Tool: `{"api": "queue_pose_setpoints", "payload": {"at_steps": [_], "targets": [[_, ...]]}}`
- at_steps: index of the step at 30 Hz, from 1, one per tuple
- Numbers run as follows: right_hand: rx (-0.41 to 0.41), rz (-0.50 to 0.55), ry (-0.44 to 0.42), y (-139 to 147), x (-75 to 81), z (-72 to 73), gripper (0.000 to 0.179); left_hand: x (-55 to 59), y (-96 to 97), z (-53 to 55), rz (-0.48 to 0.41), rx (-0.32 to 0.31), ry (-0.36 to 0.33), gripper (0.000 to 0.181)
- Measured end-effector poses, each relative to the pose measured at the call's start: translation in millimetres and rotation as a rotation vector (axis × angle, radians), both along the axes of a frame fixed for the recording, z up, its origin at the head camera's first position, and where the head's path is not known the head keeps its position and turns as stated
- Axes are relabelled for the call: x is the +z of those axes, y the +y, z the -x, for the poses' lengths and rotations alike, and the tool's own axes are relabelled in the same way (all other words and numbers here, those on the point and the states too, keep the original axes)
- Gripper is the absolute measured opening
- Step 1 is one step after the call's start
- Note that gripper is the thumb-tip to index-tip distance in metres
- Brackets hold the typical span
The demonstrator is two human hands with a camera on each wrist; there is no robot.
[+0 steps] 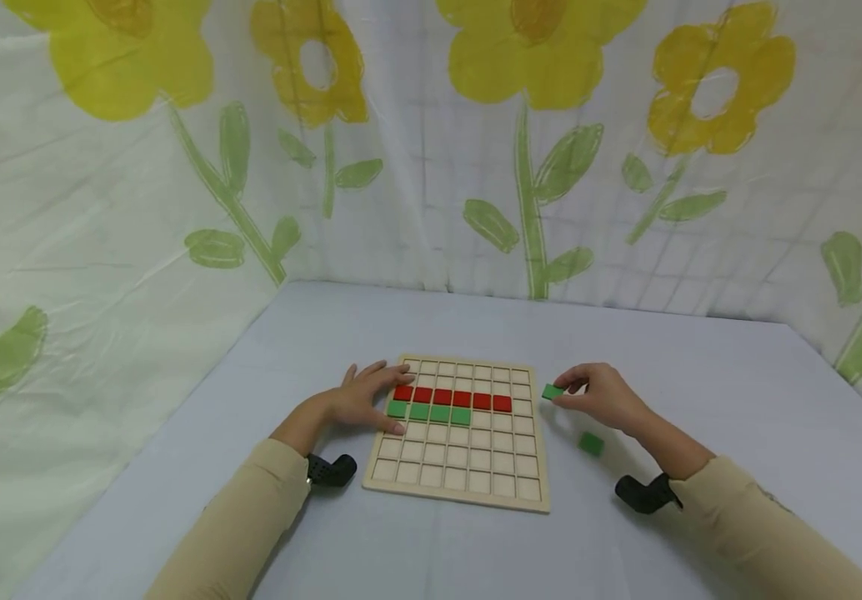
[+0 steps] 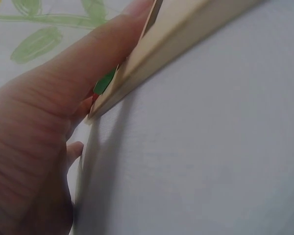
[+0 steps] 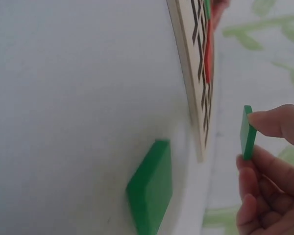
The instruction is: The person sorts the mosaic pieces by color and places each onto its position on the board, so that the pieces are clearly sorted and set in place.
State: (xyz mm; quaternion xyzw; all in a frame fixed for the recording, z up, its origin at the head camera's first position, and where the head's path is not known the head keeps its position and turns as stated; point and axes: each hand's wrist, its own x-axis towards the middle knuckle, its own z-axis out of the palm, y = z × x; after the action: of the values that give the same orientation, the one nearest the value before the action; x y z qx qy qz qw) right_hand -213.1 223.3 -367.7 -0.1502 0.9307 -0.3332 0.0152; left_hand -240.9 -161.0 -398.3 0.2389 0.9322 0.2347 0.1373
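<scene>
A square wooden grid board [image 1: 457,497] lies on the table with a row of several red tiles [image 1: 463,399] across its upper part. Just below runs a shorter row of several green tiles [image 1: 439,413], starting from the left side. My left hand [image 1: 359,398] rests at the board's left edge, thumb and fingers spread around the ends of both rows. Beyond the right edge, my right hand [image 1: 602,400] pinches a green tile [image 3: 246,132] between thumb and fingers, raised above the table. A loose green tile [image 1: 591,443] lies on the table below that hand.
The table [image 1: 266,533] has a pale, smooth cover. Behind it and at the left hangs a white curtain [image 1: 401,208] printed with yellow flowers. A black wrist device [image 1: 332,471] sits by the left sleeve, and another black device [image 1: 644,493] by the right.
</scene>
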Motion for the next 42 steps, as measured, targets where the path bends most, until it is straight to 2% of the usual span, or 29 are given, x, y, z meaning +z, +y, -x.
{"api": "queue_pose_setpoints", "payload": {"at_steps": [10, 15, 21, 26, 34, 42], "targets": [[0.077, 0.025, -0.022, -33.1, 1.3, 8.3, 0.021, -0.5, -0.7, 2.2, 0.010, 0.008, 0.003, 0.082], [0.120, 0.007, 0.018, -46.5, -2.5, 9.7, 0.020, -0.9, -0.9, 2.1, 0.008, 0.002, 0.007, 0.081], [0.157, -0.002, 0.025, -61.5, -2.8, 6.9, 0.021, -0.3, -0.5, 1.1, 0.006, 0.003, 0.010, 0.081], [0.229, -0.027, 0.046, -71.9, -3.2, 6.1, 0.020, 0.2, -1.7, 1.0, -0.001, -0.001, 0.000, 0.081], [0.272, -0.050, 0.019, -82.4, -2.6, 7.8, 0.020, 0.1, -4.6, 0.6, -0.006, -0.010, -0.004, 0.081], [0.338, -0.021, -0.032, -89.4, -2.6, 6.9, 0.021, 0.0, -3.2, 0.5, -0.016, -0.009, -0.004, 0.081]]}}
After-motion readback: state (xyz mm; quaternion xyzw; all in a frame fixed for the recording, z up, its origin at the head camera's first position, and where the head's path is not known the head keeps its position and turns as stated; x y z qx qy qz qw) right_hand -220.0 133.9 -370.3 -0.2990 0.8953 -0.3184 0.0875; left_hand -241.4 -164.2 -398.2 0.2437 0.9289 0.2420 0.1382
